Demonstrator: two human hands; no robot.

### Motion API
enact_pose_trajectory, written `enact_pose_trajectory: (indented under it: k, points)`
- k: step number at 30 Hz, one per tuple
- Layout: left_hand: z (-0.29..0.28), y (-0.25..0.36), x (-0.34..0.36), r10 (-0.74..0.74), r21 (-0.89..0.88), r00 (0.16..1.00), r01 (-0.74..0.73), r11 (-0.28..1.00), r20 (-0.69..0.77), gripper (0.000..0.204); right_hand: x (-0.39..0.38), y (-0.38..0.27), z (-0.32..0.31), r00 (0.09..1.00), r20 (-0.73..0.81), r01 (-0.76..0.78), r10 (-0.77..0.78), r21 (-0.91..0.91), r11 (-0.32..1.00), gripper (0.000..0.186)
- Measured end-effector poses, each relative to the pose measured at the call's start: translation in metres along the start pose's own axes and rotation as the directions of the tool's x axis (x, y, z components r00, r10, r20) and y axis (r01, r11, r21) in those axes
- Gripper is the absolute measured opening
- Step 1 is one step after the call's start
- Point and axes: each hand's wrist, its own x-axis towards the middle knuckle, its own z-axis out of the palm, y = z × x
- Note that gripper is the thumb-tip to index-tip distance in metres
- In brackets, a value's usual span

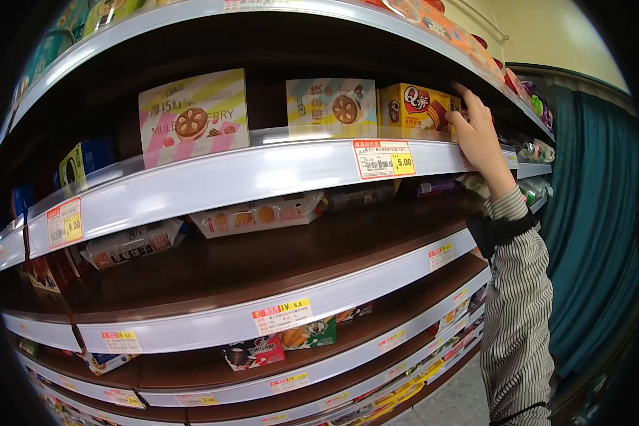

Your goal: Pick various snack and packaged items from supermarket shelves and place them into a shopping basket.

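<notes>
The right hand (481, 135), fingers spread, meets a lettered yellow cardboard box (417, 113) above a red-topped price label (383, 158).

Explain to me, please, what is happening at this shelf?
A person's right hand, its arm in a striped sleeve, is at the right end of a yellow box on a store shelf. The thumb and forefinger are spread apart; I cannot tell whether they touch the box. The box stands on the shelf. To its left stand a pale blue and yellow box and, farther left, a bigger pink and yellow box. The left hand is not in view.
</notes>
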Motion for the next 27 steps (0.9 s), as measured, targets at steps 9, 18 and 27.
enact_pose_trajectory:
  k: [9, 18, 27]
  points:
    - [0.005, -0.017, 0.011, -0.042, -0.122, 0.993, 0.028, 0.992, -0.110, 0.019, 0.003, 0.003, -0.005, 0.998, 0.062, 0.001, -0.012, 0.178, 0.984, 0.047]
    - [0.025, -0.027, 0.023, 0.228, 0.169, 0.932, -0.186, 0.968, -0.282, 0.018, -0.011, 0.011, -0.014, 0.992, 0.089, 0.009, -0.083, 0.629, 0.777, 0.053]
    - [0.023, -0.011, 0.031, -0.029, 0.075, 0.983, 0.043, 0.996, -0.180, 0.027, -0.047, -0.007, -0.057, 0.855, -0.421, 0.377, -0.304, 0.099, 0.921, 0.059]
